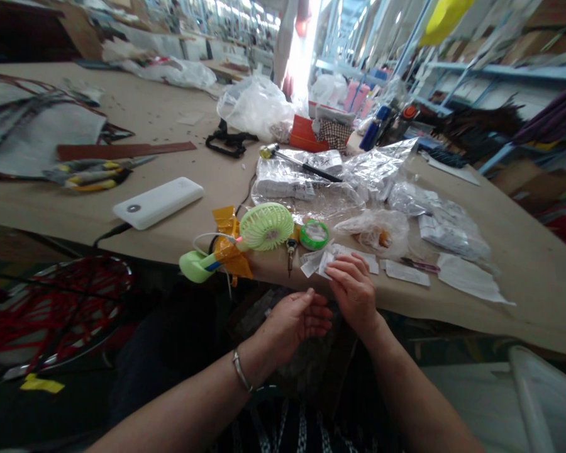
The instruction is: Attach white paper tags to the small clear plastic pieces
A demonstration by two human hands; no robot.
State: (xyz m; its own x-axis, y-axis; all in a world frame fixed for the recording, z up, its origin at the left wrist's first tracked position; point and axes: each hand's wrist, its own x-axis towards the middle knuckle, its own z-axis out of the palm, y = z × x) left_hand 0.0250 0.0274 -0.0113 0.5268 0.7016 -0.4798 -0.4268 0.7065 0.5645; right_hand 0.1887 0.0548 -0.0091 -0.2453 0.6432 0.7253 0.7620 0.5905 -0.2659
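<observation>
At the table's front edge, my right hand (pixel 355 290) has its fingertips together on a small white paper slip (pixel 326 263). More white slips lie flat under and beside these fingers. My left hand (pixel 296 324) is just below the edge, palm turned inward, its fingers loosely bent and apart from the thumb, with nothing visible in it. Close to the slips are a round green container (pixel 314 234) with pale contents and a small pointed tool (pixel 290 255) whose tip points toward me. A light green fan (pixel 266 226) is fixed to the edge with orange tape (pixel 233 255).
A white power bank (pixel 158 202) with a black cable lies left, near pliers (pixel 99 173). Behind the slips, a screwdriver (pixel 302 163) rests on clear plastic packs (pixel 287 182). A pen (pixel 419 265) and paper pieces (pixel 469 277) lie right. Red material (pixel 66 308) sits below the table.
</observation>
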